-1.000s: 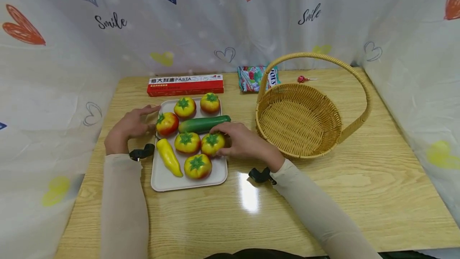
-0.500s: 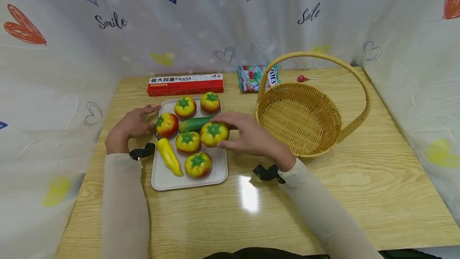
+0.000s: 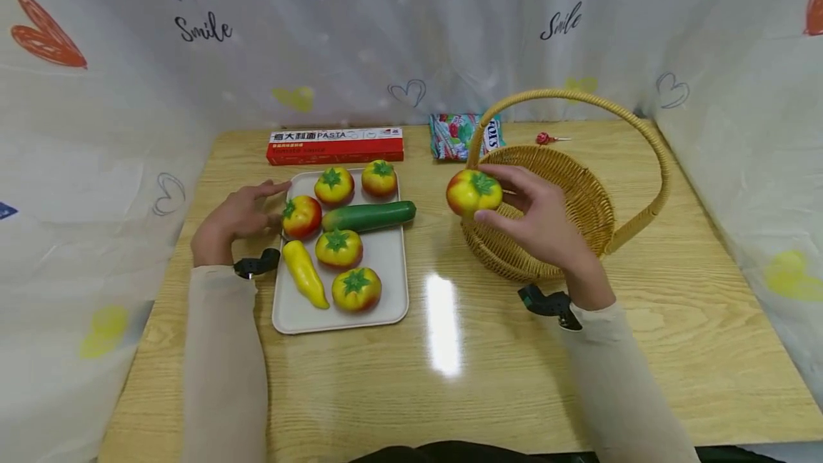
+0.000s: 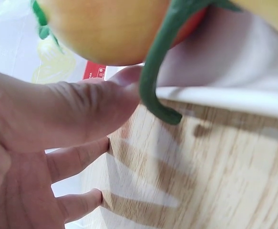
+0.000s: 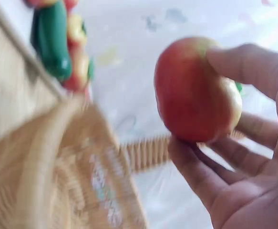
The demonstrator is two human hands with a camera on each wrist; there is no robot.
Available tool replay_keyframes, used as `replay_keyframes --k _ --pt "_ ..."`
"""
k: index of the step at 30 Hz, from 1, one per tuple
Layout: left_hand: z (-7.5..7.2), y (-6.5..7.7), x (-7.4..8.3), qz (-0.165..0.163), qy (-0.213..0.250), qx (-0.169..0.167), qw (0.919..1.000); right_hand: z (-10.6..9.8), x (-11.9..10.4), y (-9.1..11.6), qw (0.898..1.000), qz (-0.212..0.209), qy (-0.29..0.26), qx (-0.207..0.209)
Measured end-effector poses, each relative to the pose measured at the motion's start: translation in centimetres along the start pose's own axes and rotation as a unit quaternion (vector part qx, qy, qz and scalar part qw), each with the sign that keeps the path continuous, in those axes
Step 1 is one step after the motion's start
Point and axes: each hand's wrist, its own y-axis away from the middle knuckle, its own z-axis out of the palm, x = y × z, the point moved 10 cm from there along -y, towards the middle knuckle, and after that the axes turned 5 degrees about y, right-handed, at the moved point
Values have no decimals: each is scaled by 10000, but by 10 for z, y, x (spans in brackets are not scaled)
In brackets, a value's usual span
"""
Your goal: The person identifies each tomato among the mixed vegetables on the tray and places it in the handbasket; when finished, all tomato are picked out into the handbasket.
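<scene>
In the head view my right hand (image 3: 540,218) holds a yellow-red toy tomato (image 3: 474,193) with a green leafy top, raised over the left rim of a wicker basket (image 3: 588,195). The right wrist view shows the thumb on one side of this tomato (image 5: 191,95) and fingertips on the other. My left hand (image 3: 236,221) is at the left edge of a white tray (image 3: 388,291). Its thumb (image 4: 96,107) lies by the rim in the left wrist view, and other fingertips touch the table. On the tray are several similar tomatoes (image 3: 338,248), a yellow pepper (image 3: 304,275) and a green cucumber (image 3: 369,216).
A red-and-white pasta box (image 3: 335,147) lies behind the tray. Farther right are a teal candy bag (image 3: 453,136), partly behind the basket handle, and a red lollipop (image 3: 544,138). The tall handle (image 3: 553,93) arches over the basket. A patterned curtain (image 3: 360,41) surrounds the table.
My right hand has lifted one tomato off the tray's right side and carried it right to the basket. The left hand has stayed at the tray's edge.
</scene>
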Motion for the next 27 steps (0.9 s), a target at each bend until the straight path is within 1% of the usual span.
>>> replay_keyframes --k 3,7,12,17,21,24,27 --pt "0 0 0 -31 14 -27 10000 -13 16 8 9988 382 268 178" --pt "0 0 0 -19 -1 -1 10000 -18 33 14 9952 737 628 173" --pt "-1 -1 1 49 -80 42 9999 -13 50 15 9891 949 1128 11" --pt "-1 -1 0 12 17 55 10000 -5 66 14 9843 1185 1292 -196" --pt "-1 -1 0 -4 25 69 10000 0 77 15 9767 1391 1566 -464" --pt "-1 -1 0 -56 17 47 10000 2 81 17 9718 1523 1677 -658" --pt "-1 -1 -1 -83 -9 24 10000 0 79 19 9734 1511 1610 -611"
